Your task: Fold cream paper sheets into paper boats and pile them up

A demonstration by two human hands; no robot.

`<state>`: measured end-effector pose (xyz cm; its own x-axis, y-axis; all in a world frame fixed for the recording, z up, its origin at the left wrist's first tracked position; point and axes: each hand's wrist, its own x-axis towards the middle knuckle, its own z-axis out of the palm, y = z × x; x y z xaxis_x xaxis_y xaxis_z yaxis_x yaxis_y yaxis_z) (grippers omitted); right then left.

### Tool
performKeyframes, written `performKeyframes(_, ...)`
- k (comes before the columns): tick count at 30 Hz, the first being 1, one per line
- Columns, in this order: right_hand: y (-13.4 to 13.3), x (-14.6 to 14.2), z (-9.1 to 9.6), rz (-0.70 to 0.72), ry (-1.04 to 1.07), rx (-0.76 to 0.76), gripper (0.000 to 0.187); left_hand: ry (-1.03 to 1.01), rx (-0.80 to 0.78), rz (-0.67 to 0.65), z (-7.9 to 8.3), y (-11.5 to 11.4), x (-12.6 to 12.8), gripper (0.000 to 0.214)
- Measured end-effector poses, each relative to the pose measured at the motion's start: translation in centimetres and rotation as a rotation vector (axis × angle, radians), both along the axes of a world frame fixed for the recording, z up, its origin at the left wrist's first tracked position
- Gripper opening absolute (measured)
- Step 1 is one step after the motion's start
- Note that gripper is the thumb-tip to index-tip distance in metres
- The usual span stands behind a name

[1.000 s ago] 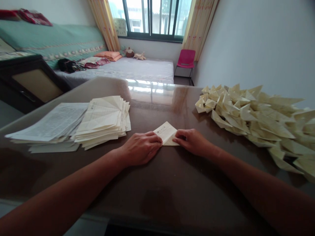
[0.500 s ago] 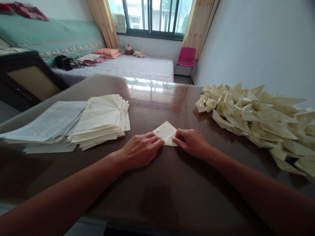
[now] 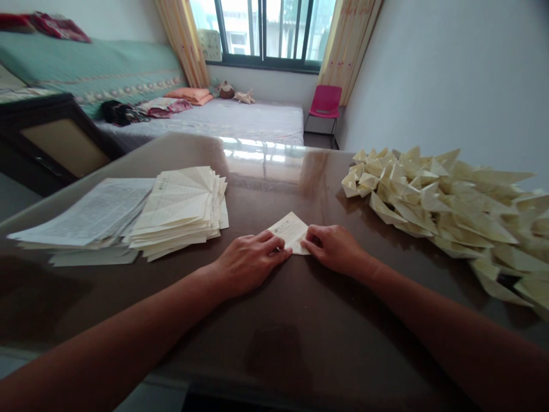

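A small folded sheet of cream paper (image 3: 292, 229) lies on the brown table (image 3: 266, 320), one corner pointing away from me and faint print near its left edge. My left hand (image 3: 253, 257) grips its lower left side, fingers bent over the top and thumb along the near edge. At the lower right side, my right hand (image 3: 332, 246) pinches the paper between thumb and curled fingers. Both hands hide parts of its sides.
To the left lie a stack of creased cream sheets (image 3: 180, 200) and a stack of printed pages (image 3: 94, 212). A heap of folded paper boats (image 3: 429, 200) covers the table's right side. Beyond stand a bed (image 3: 249, 120) and a pink chair (image 3: 326, 102).
My left hand's thumb has slid a little right along the paper's near edge, and its fingers are more bent. My right hand stays in place. The view has shifted slightly.
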<state>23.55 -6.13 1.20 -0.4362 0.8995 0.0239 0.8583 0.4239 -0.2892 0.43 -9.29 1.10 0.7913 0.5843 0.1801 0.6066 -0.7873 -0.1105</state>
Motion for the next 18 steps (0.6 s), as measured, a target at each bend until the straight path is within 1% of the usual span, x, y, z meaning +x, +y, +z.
performKeyframes(4,0.1,0.0,-0.3,-0.001,-0.003,0.02,0.024,0.011,0.002,0.011,0.2,-0.2,0.1,0.033)
performKeyframes(8,-0.1,0.1,-0.7,0.0,-0.049,0.057,0.026,0.026,0.002,0.031,0.3,-0.4,0.3,0.031)
performKeyframes(9,-0.2,0.0,-0.7,-0.001,-0.067,0.083,0.026,0.027,0.005,0.037,0.3,-0.5,0.4,0.031)
performKeyframes(11,-0.8,-0.1,-0.4,0.018,-0.108,0.191,0.022,0.023,0.012,0.045,0.3,-0.6,0.5,0.03)
performKeyframes(13,-1.8,-0.4,0.1,0.091,-0.167,0.336,0.021,0.017,0.019,0.05,0.2,-0.7,0.5,0.029)
performKeyframes(15,-3.1,-0.9,0.7,0.22,-0.252,0.419,0.025,0.014,0.023,0.049,0.2,-0.8,0.6,0.029)
performKeyframes(17,-4.4,-1.4,1.1,0.336,-0.35,0.392,0.027,0.012,0.028,0.047,0.1,-0.8,0.6,0.03)
performKeyframes(18,-5.0,-1.6,1.3,0.341,-0.391,0.385,0.031,0.012,0.029,0.047,0.1,-0.8,0.6,0.03)
